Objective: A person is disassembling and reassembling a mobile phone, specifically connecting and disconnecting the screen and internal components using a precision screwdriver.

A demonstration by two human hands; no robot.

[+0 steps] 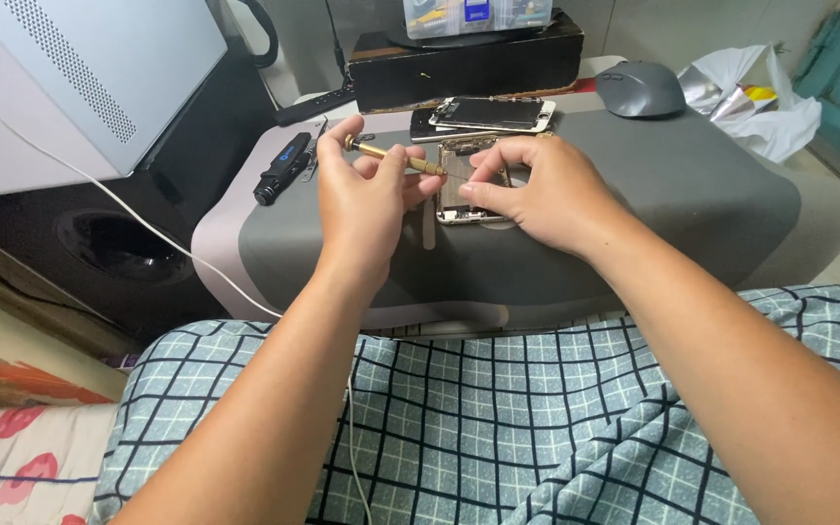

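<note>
**Steadying the opened phone while the driver tip met it**

I had the left hand [367, 199] closed around a slim brass-coloured precision screwdriver [396, 156], thumb and fingers pinched on the shaft with the handle end pointing up and left and the tip angled down to the right. The tip sat right at the upper edge of the opened silver phone body [459, 194], which lay flat on the grey padded work mat [692, 185], near its middle. My right hand [537, 194] rested on the phone, fingertips pressed together against its frame; whether they pinched a small part I could not tell, since the fingers covered that spot.

To do this step well, I judged the phone had to stay pinned flat by the right hand so it could not slide on the mat. The driver should stand as near upright over the screw as the grip allowed, pressed down lightly before any turning, or the tip might skip out.

A detached dark phone screen with a white frame [493, 114] lay just behind the body, a grey computer mouse [641, 89] further right, and a black pen-shaped tool [281, 170] to the left, all well apart from the hands.
</note>
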